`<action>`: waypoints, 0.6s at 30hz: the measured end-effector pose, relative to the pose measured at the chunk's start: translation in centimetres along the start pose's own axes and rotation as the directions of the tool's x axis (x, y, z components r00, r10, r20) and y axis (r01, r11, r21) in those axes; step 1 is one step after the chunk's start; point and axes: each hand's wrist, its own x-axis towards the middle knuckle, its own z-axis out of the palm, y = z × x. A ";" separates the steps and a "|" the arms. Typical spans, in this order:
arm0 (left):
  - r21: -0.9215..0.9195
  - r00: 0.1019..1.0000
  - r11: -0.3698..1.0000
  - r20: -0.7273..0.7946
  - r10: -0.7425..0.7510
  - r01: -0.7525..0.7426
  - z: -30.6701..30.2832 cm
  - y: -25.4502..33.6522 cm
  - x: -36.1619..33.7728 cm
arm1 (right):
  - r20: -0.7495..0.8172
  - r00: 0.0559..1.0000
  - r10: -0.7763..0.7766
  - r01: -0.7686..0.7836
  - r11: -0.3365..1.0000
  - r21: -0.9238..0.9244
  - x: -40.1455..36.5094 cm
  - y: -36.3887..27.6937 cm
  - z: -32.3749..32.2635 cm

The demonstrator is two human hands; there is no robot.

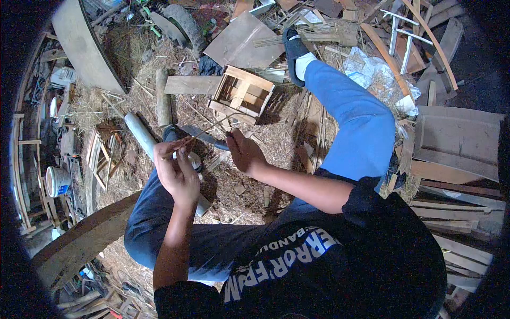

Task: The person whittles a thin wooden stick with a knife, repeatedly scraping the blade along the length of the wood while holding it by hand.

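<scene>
My left hand (178, 173) is closed, thumb against fingers, pinching a thin wooden stick (212, 126) that slants up and to the right. My right hand (245, 153) is curled in a fist at the near end of a grey knife (204, 136), its handle hidden by the fingers. The blade points left and crosses close under the stick. Just beyond both hands, a small slatted wooden crate (248, 80) sits on the shavings-covered floor. A pale grey pole (139, 133) slants beside my left hand, and something round and white shows partly behind that hand.
My bent legs (353, 122) frame the work spot. A short log (162, 98) and a flat board (192, 85) lie left of the crate. Scrap planks (457, 212) pile up at right. A white bucket (57, 182) stands far left, and a tyre (186, 26) at the back.
</scene>
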 end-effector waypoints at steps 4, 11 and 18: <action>0.056 0.999 0.998 0.015 0.029 -0.030 0.3 0.3 -0.4 | -0.035 0.999 -0.031 0.032 0.999 0.019 -0.5 0.9 0.1; 0.033 0.996 0.996 -0.016 0.087 -0.086 0.7 -0.6 0.1 | 0.001 0.975 -0.224 0.224 0.975 -0.012 -1.1 -1.2 -1.0; -0.202 0.996 0.976 0.045 -0.072 0.080 0.8 -2.4 -0.7 | 0.002 0.957 -0.291 0.287 0.944 -0.162 -0.4 -1.1 -1.5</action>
